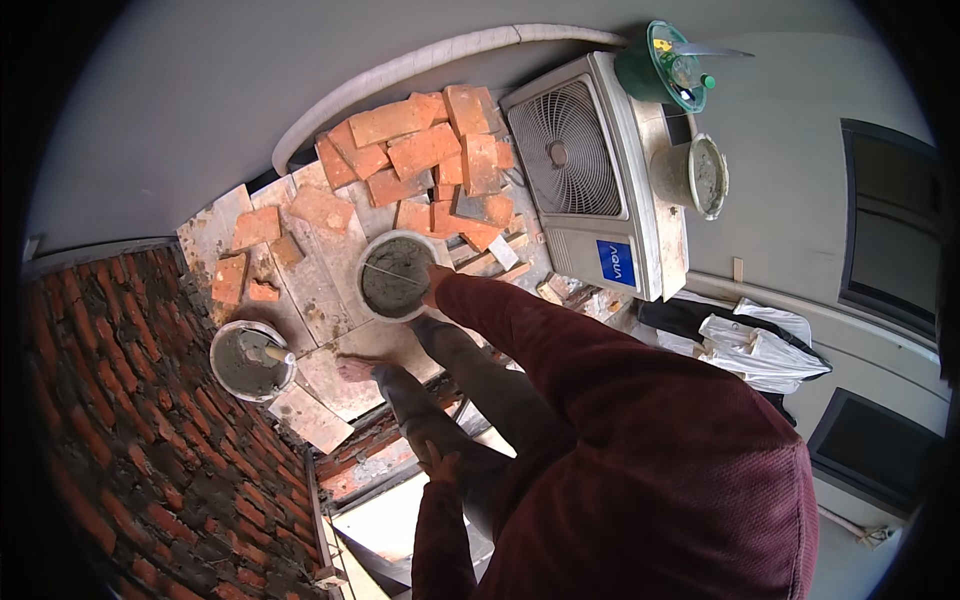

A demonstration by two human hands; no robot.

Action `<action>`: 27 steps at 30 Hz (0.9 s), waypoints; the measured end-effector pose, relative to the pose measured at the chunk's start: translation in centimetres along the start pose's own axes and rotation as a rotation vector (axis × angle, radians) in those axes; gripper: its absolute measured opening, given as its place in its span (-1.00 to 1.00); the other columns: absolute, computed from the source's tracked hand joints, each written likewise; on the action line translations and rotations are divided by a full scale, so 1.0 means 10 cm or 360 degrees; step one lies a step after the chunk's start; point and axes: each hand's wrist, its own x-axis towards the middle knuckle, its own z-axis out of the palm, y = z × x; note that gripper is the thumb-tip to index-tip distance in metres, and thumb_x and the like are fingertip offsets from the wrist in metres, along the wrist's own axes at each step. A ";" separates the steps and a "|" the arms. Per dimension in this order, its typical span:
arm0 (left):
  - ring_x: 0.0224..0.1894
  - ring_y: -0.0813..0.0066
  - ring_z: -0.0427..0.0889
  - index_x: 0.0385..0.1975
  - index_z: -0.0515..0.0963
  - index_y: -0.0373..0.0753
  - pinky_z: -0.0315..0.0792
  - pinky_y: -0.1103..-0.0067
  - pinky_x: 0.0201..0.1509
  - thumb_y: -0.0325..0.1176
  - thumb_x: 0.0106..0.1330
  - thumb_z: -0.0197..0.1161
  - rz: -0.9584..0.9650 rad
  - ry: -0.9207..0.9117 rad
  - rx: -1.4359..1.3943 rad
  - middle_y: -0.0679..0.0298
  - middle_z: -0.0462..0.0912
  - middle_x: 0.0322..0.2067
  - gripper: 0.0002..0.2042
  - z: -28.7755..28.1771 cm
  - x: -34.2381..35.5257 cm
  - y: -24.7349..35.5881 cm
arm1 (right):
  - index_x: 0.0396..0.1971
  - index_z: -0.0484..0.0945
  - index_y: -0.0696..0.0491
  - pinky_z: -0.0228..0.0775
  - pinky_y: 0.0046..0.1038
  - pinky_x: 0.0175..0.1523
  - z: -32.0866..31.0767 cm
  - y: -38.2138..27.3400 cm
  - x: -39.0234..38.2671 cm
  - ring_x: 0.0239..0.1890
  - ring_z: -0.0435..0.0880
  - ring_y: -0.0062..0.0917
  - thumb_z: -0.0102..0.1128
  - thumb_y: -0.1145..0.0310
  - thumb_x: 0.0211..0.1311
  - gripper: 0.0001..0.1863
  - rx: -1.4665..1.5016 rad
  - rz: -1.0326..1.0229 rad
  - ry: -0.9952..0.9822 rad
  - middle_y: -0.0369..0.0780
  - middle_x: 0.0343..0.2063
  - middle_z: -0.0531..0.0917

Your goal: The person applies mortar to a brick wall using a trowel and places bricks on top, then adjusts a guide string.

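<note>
My right arm, in a maroon sleeve, reaches down to a round bucket of wet grey mortar (375, 315). At the bucket's right rim, my right hand (434, 287) is closed; a thin handle runs from it across the bucket's mouth. Whether the fingers hold the rim or the handle end, I cannot tell. My left hand (440, 463) lies on my grey-trousered left leg (425, 415), its fingers stretched along the cloth, holding nothing. A second mortar bucket (228, 388) stands to the left, with a pale-handled tool (278, 354) in it.
Orange bricks (425, 150) are heaped beyond the bucket, beside an outdoor air-conditioner unit (590, 165). A green bucket (640, 75) and a grey mortar bucket (678, 178) stand at the unit's far side. A rough brick wall (150, 430) rises at left; my bare foot (357, 368) is on the boards.
</note>
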 end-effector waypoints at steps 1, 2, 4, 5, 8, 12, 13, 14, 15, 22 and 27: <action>0.36 -0.39 -0.03 0.03 0.44 0.23 -0.11 -0.34 0.21 0.02 0.20 0.26 0.0077 0.0079 -0.0001 -0.17 0.02 0.33 -0.61 0.05 0.05 -0.09 | -0.12 0.62 0.05 0.45 -0.32 0.08 0.17 -0.08 0.06 0.00 0.62 -0.22 0.23 0.08 0.00 -0.53 0.0066 -0.0020 -0.0037 -0.02 -0.15 0.65; 0.37 -0.36 -0.03 0.08 0.43 0.21 -0.12 -0.30 0.25 0.05 0.17 0.27 0.0049 0.0143 0.0024 -0.16 0.04 0.33 -0.55 0.14 0.11 -0.03 | -0.16 0.63 0.04 0.44 -0.32 0.06 0.25 -0.13 0.08 -0.03 0.63 -0.23 0.24 0.07 -0.01 -0.54 0.0106 -0.0029 -0.0066 -0.02 -0.19 0.67; 0.38 -0.30 -0.03 0.18 0.42 0.16 -0.15 -0.21 0.34 0.10 0.13 0.30 -0.0023 0.0273 0.0061 -0.13 0.10 0.33 -0.42 0.31 0.16 0.12 | -0.24 0.65 0.04 0.43 -0.30 0.02 0.32 -0.21 0.09 -0.09 0.65 -0.24 0.26 0.04 -0.04 -0.57 0.0236 -0.0022 -0.0361 -0.04 -0.27 0.68; 0.38 -0.29 -0.04 0.23 0.36 0.13 -0.12 -0.14 0.36 0.12 0.10 0.32 0.0061 0.0358 -0.0042 -0.13 0.06 0.34 -0.34 0.32 0.24 0.09 | -0.28 0.66 0.03 0.43 -0.29 -0.01 0.28 -0.29 0.19 -0.13 0.66 -0.24 0.27 0.04 -0.05 -0.59 0.0347 -0.0006 -0.0627 -0.04 -0.30 0.68; 0.39 -0.28 -0.11 0.38 0.12 0.10 0.00 0.05 0.41 0.11 -0.03 0.38 -0.0411 0.0127 -0.0071 -0.24 -0.19 0.37 -0.09 -0.31 0.28 0.73 | -0.48 0.59 0.05 0.40 -0.25 -0.15 0.53 -0.56 0.27 -0.29 0.62 -0.20 0.35 0.06 -0.10 -0.65 0.0463 -0.0304 -0.0400 -0.10 -0.47 0.63; 0.41 -0.13 -0.06 0.30 0.28 0.09 -0.05 0.12 0.44 0.03 0.03 0.33 -0.0580 0.0149 -0.0063 0.08 -0.05 0.41 -0.25 -0.30 0.47 0.71 | -0.25 0.46 0.13 0.36 -0.30 -0.12 0.75 -0.62 0.23 -0.15 0.55 -0.32 0.45 0.11 -0.12 -0.48 0.0358 -0.0206 0.0360 -0.12 -0.20 0.57; 0.41 -0.06 -0.04 0.27 0.33 0.07 -0.06 0.14 0.44 0.01 0.06 0.30 -0.0593 0.0169 -0.0108 0.13 0.01 0.40 -0.31 -0.37 0.45 0.78 | -0.28 0.46 0.12 0.36 -0.31 -0.12 0.90 -0.55 0.33 -0.18 0.54 -0.34 0.45 0.10 -0.11 -0.50 0.0474 -0.0168 0.0060 -0.13 -0.24 0.57; 0.41 -0.04 -0.04 0.26 0.34 0.06 -0.05 0.14 0.44 0.00 0.06 0.29 -0.0560 0.0216 -0.0115 0.14 0.02 0.39 -0.32 -0.35 0.49 0.75 | -0.30 0.47 0.11 0.35 -0.32 -0.13 1.01 -0.48 0.46 -0.21 0.54 -0.37 0.44 0.09 -0.10 -0.51 0.0572 -0.0121 -0.0237 -0.15 -0.28 0.57; 0.41 -0.02 -0.03 0.25 0.35 0.05 -0.04 0.14 0.43 0.00 0.06 0.29 -0.0547 0.0256 -0.0127 0.15 0.04 0.39 -0.33 -0.29 0.47 0.70 | -0.33 0.48 0.11 0.35 -0.33 -0.13 1.06 -0.48 0.49 -0.24 0.53 -0.39 0.44 0.09 -0.09 -0.53 0.0657 -0.0063 -0.0557 -0.17 -0.33 0.56; 0.41 0.05 -0.01 0.21 0.40 0.00 0.00 0.12 0.40 -0.06 0.06 0.28 -0.0621 0.0256 -0.0277 0.15 0.09 0.38 -0.38 -0.26 0.47 0.65 | -0.40 0.55 0.12 0.39 -0.31 -0.15 0.49 -0.67 0.73 -0.30 0.58 -0.34 0.34 0.05 0.01 -0.60 0.0232 -0.0018 -0.0487 -0.15 -0.45 0.59; 0.42 0.06 -0.01 0.23 0.38 0.00 -0.02 0.18 0.44 -0.05 0.09 0.27 -0.0620 0.0285 -0.0381 0.16 0.10 0.37 -0.37 -0.21 0.48 0.71 | -0.36 0.56 0.14 0.41 -0.23 -0.16 0.45 -1.05 0.71 -0.28 0.63 -0.15 0.15 0.14 0.17 -0.67 -0.0128 -0.0409 -0.0416 -0.01 -0.42 0.62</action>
